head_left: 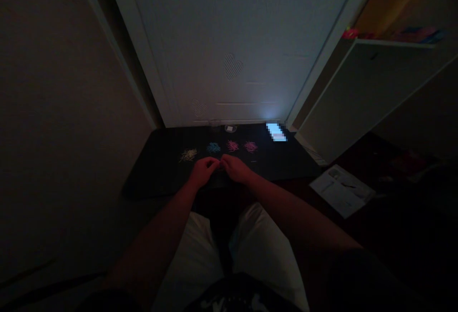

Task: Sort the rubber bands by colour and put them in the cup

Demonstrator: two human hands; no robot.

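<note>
Head view: our bare left hand (204, 169) and bare right hand (234, 166) met, fingertips together, at the near edge of the dark flat mat (157, 171); we could not tell whether they gripped anything (dim light). Beyond them lay piles of thin sticks: cream (188, 154), blue (213, 147), two pink (233, 145).

The dark table (157, 178) bears, left to right, a pale stick pile (188, 155), a blue pile (213, 147) and two pink piles (241, 146); a small dish, seemingly clear, (231, 129) sits by the far edge, a lit screen (276, 131) near the far right corner.
</note>
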